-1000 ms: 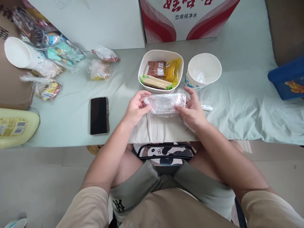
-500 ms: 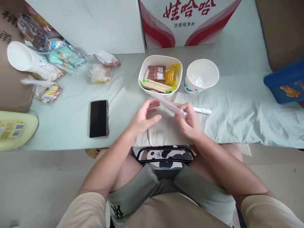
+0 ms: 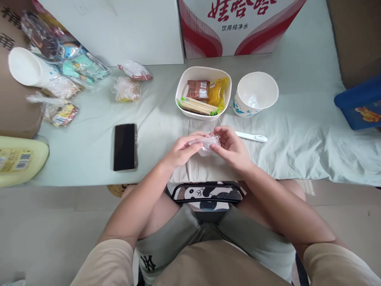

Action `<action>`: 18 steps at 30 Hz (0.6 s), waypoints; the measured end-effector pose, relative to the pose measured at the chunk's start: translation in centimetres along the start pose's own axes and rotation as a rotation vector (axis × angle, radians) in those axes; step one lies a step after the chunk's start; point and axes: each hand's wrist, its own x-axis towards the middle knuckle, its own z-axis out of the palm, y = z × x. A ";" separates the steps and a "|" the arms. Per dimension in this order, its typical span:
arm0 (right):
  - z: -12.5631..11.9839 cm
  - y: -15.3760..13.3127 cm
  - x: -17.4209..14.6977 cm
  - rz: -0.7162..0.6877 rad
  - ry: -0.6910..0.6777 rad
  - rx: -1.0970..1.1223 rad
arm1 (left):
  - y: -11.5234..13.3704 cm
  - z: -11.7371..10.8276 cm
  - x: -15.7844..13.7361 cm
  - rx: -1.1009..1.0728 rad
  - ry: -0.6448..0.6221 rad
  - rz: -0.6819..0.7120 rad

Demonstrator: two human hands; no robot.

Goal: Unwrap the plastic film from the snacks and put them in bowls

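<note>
A piece of clear plastic film (image 3: 207,145), bunched together, is located near the center of the frame, above the near edge of the surface (image 3: 297,137). The left hand (image 3: 185,150) holds its left part between thumb and fingers; the right hand (image 3: 230,147) grips its right part in the same way, with the fingers curled. A slim white tool (image 3: 252,136) lies on the surface just right of the right hand, its left end hidden behind that hand. Above the hands, at upper center, stands a white bowl (image 3: 199,116) containing a brown packet (image 3: 195,89), a yellow packet (image 3: 218,89) and, in front of these, a bundle of pale sticks (image 3: 198,106) with green ends. A paper cup (image 3: 243,109) with a blue pattern stands beside the bowl on its right; clear material is visible inside. A phone (image 3: 124,147) lies dark screen up, left of the left hand. Two small wrapped packets (image 3: 127,89) lie at upper left. A red-and-white carton (image 3: 230,43) stands at the top of the frame. A blue container (image 3: 358,101) occupies the right edge; a pale yellow container (image 3: 32,153) occupies the left edge.
</note>
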 end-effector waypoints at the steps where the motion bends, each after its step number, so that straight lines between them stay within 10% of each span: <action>1: 0.0 -0.1 0.1 0.032 -0.061 0.030 | -0.2 -0.1 0.0 -0.016 0.023 0.004; 10: -2.2 -2.0 -0.8 -0.048 0.080 -0.116 | 0.1 -0.6 1.2 -0.086 0.162 -0.018; 15: -5.1 -7.8 1.2 -0.296 0.477 -0.579 | 1.3 -1.0 0.7 -0.104 0.142 -0.037; 18: -6.5 -10.9 5.2 -0.303 0.497 -0.983 | 1.8 -1.2 0.2 -0.090 0.108 -0.016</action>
